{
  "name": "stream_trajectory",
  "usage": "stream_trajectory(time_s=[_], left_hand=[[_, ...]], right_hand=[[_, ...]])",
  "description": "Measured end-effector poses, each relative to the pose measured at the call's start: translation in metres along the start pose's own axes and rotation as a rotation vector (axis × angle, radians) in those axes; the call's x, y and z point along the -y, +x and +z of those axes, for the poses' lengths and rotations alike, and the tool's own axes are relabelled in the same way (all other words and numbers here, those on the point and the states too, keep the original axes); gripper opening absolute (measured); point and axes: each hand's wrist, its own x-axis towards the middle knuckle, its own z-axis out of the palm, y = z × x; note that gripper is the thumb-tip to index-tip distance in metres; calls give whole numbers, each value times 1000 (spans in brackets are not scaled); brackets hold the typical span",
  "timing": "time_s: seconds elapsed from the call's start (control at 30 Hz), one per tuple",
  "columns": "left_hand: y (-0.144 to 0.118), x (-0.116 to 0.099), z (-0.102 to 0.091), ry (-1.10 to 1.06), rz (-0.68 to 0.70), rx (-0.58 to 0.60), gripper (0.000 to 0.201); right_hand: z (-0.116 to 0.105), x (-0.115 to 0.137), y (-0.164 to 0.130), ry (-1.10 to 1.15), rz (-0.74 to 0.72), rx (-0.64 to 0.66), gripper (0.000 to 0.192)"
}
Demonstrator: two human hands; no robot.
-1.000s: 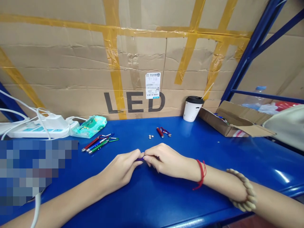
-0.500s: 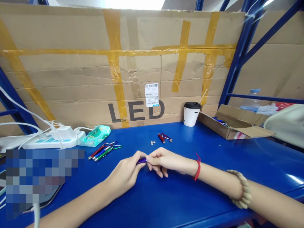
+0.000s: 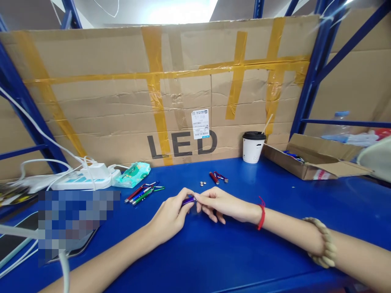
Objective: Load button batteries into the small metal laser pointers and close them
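My left hand grips a small purple pen-shaped light just above the blue table. My right hand pinches the right end of the same purple light with thumb and forefinger, its other fingers spread downward. Two or three small button cells lie behind my hands, beside a red pen light with a clip. Several finished coloured pen lights lie in a bunch to the left.
A taped cardboard sheet marked LED closes the back. A lidded paper cup and an open cardboard box stand at the right. A white power strip with cables, a tissue pack and a tablet are at the left.
The camera has tilted up, so more of the cardboard shows. My right hand loosened from a full grip to a fingertip pinch, exposing more of the purple light.
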Motion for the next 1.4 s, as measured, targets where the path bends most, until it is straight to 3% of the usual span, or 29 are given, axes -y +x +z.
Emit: stream_trajectory(time_s=[0.13, 0.23, 0.3, 0.43, 0.77, 1.07, 1.2, 1.4], left_hand=[[0, 1, -1, 27, -30, -17, 16], [0, 3, -1, 32, -40, -29, 16], [0, 3, -1, 14, -27, -25, 16], [-1, 0, -2, -46, -1, 13, 17], [-3, -5, -6, -59, -9, 89, 17], [-5, -5, -6, -147, 1, 128, 12], [-7, -6, -5, -110, -15, 135, 11], [-9, -6, -4, -21, 38, 91, 7]], right_hand=[[-4, -2, 3, -156, -65, -181, 45], [-10, -1, 2, -339, -246, -375, 38], [-13, 0, 0, -452, -398, -430, 33], [-14, 1, -3, -600, -577, -405, 27], [-19, -1, -4, -761, -658, -398, 24], [-13, 7, -18, -1220, -840, -447, 28], [-13, 6, -18, -1200, -817, -422, 24], [-13, 7, -17, -951, -691, -337, 21]])
